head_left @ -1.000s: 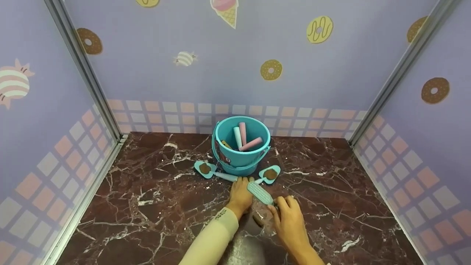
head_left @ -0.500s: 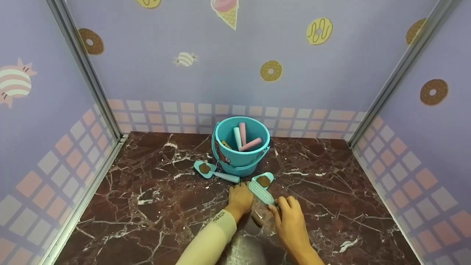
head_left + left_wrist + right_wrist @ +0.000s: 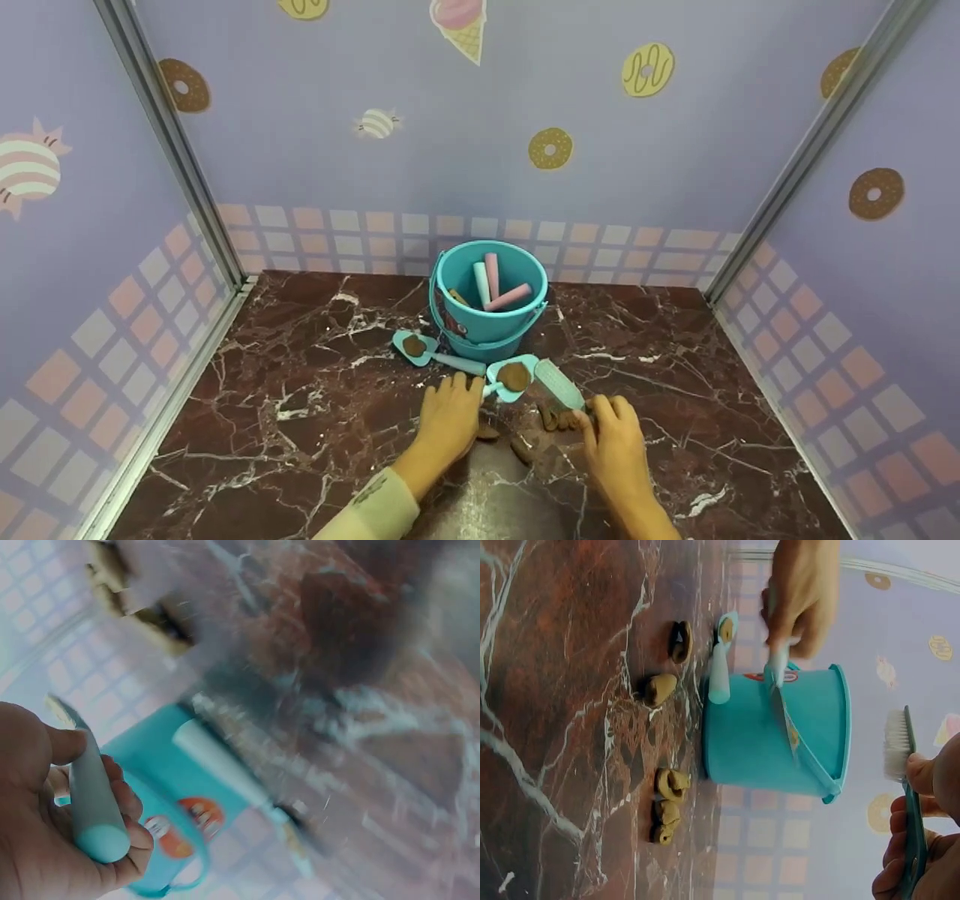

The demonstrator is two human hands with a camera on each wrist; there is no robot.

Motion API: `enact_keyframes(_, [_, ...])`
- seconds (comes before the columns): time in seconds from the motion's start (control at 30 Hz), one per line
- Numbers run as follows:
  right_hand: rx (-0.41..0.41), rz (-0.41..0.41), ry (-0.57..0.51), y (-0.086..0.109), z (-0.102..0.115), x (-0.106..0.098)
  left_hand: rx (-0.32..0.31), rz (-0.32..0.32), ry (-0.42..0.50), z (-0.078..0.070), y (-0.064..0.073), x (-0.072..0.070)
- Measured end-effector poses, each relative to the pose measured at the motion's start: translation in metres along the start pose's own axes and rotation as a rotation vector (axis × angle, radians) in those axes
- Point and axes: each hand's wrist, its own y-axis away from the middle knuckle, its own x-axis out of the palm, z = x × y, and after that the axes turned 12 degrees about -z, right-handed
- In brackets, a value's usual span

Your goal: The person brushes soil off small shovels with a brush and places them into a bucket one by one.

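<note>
My left hand grips the pale blue handle of a toy shovel, as the left wrist view shows. Its turquoise blade bears a round brown lump and, in the right wrist view, hangs in front of the bucket. A scrubbing brush with white bristles is held in my right hand, above the table. Several brown, clay-like pieces lie on the table below the hands. Another toy shovel, also with a brown lump on its blade, lies by the bucket's front left.
A turquoise bucket stands near the back wall, with pink, white and yellowish handles inside. Dark red marble-patterned tabletop surrounds it. Lilac walls with printed sweets enclose the back and both sides.
My left hand has moved left, carrying the shovel from the bucket's right to its front. My right hand and the brush have shifted slightly right. Brown pieces beneath them are now visible.
</note>
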Motion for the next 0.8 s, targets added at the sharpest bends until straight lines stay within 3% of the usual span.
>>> enact_keyframes(0.13, [-0.019,0.027,0.013,0.001,0.005,0.003,0.055,-0.143,-0.012,0.001,0.008,-0.028])
enact_keyframes(0.23, [-0.060,0.035,-0.006,0.003,0.015,0.008,0.087,-0.208,-0.027,-0.002,0.012,-0.044])
enact_keyframes(0.5, [-0.206,-0.007,0.020,0.010,0.050,0.015,0.089,-0.235,-0.021,-0.014,0.022,-0.071])
enact_keyframes(0.8, [-0.154,-0.005,0.061,0.001,0.045,0.015,0.068,-0.310,-0.031,-0.024,0.028,-0.077])
